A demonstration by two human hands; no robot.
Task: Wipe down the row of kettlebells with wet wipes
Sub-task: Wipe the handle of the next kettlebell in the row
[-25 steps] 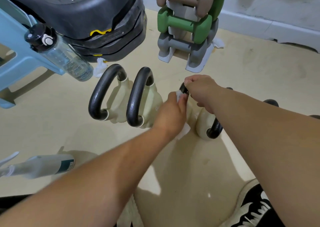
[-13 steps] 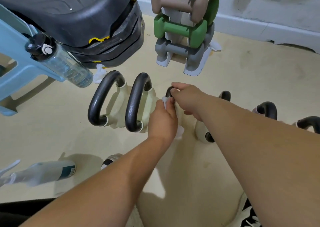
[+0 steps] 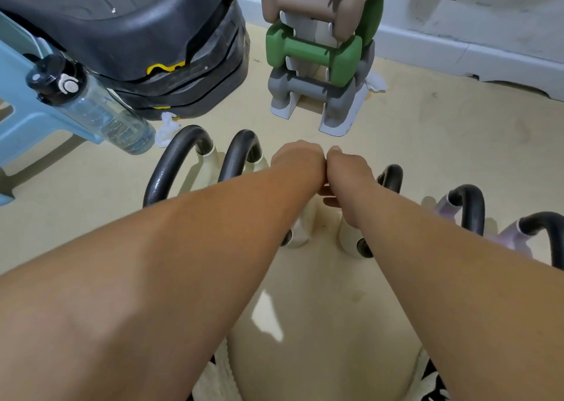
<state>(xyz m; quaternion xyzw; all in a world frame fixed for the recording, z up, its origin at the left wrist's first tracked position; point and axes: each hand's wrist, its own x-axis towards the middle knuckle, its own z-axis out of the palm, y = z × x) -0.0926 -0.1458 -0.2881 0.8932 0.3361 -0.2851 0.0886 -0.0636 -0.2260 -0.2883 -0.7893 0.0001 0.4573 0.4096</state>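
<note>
A row of kettlebells with black handles stands on the beige floor. Two cream ones, the first kettlebell (image 3: 175,162) and the second kettlebell (image 3: 241,153), are left of my hands. My left hand (image 3: 297,161) and right hand (image 3: 348,171) meet, knuckles touching, over the third cream kettlebell (image 3: 300,228), whose handle they hide. Both hands are curled shut. The wet wipe is hidden under my left hand. A fourth cream kettlebell (image 3: 390,177) sits just right of my right wrist, followed by two lilac kettlebells (image 3: 467,208).
A rack of dumbbells (image 3: 317,55) stands behind the row. At the left are black step platforms (image 3: 137,34), a blue stool (image 3: 21,101) and a clear water bottle (image 3: 100,113). A crumpled used wipe (image 3: 166,130) lies by the first kettlebell. The white wall runs behind.
Both hands have moved up and away from me along the third kettlebell's handle and closed together. The wipe, visible before at my left hand, is now covered. The spray bottle has left the view.
</note>
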